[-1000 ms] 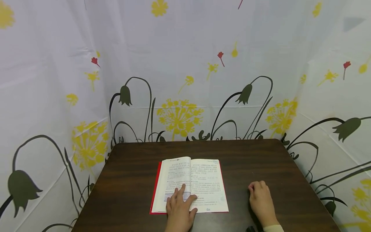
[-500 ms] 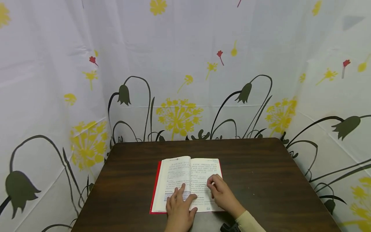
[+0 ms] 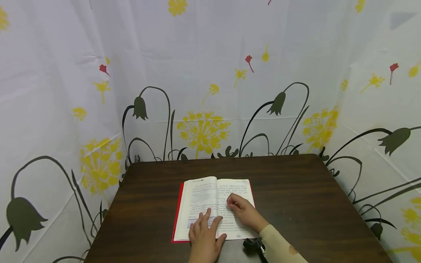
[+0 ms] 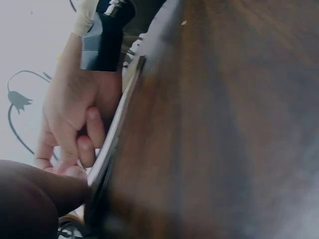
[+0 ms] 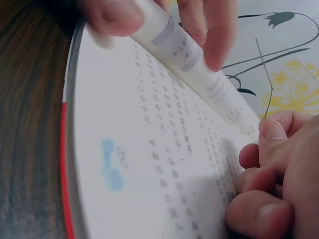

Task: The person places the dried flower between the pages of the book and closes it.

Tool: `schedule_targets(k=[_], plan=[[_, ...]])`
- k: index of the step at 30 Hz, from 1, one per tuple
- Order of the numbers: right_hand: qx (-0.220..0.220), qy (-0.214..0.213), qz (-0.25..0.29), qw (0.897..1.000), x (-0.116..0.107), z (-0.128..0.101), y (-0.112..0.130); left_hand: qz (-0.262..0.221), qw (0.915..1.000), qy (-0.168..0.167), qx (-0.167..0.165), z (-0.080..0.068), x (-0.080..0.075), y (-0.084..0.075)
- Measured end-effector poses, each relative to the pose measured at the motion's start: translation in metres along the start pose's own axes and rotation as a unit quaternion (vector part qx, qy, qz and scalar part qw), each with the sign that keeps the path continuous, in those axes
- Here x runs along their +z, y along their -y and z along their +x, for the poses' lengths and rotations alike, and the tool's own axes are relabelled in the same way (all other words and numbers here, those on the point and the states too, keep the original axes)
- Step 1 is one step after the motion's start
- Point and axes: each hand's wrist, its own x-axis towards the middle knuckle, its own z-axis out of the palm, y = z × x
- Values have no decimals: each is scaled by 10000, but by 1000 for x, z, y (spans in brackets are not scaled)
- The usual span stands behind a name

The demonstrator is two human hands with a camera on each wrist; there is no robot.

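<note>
One open book [image 3: 213, 208] with a red cover lies mid-front on the dark wooden surface [image 3: 296, 204]. Two hands: left hand [image 3: 205, 233] rests spread flat on the left page; right hand [image 3: 243, 212] pinches a lifted right page. Flowered curtain [image 3: 210, 91] behind. Nothing blocks the book.

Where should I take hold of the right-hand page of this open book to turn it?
Probably at the page's free outer edge, coming from the right: the book lies flat, the left hand pins the middle, and the right hand is on that page.
</note>
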Motion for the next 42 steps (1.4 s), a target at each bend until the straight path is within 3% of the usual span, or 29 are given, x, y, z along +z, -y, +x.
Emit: schedule_targets(k=[4,7,10,13,16,18,25,29,34,38,42], plan=[[-65,-164,-63,9998,5,1,1,-86,9998,-81,-151,0,-6,4],[200,-288,189,9992,8,1,3,-276,9988,-81,-394,2,-19,7],[611,-234,856,9942,10,0,7,-387,9951,-50,-913,2,-39,14],[1004,-195,1478,9837,11,-1,10,-136,9878,62,-1548,2,-60,29],[1105,-234,1723,9786,10,-1,12,266,9776,186,-2078,5,-74,49],[1146,-192,1843,9760,8,-1,11,283,9728,228,-2286,9,-78,59],[1029,72,2319,9673,0,-1,2,-773,9672,416,-2383,30,-84,71],[890,336,2391,9663,-2,-3,1,-1326,9585,646,-2439,35,-84,78],[701,638,2246,9698,-2,-4,2,-2187,9418,771,-2433,36,-83,83],[680,726,2253,9692,-3,-4,3,-3148,9125,974,-2423,35,-86,81],[694,781,2225,9693,-5,-5,3,-3739,8903,1214,-2299,35,-90,75]])
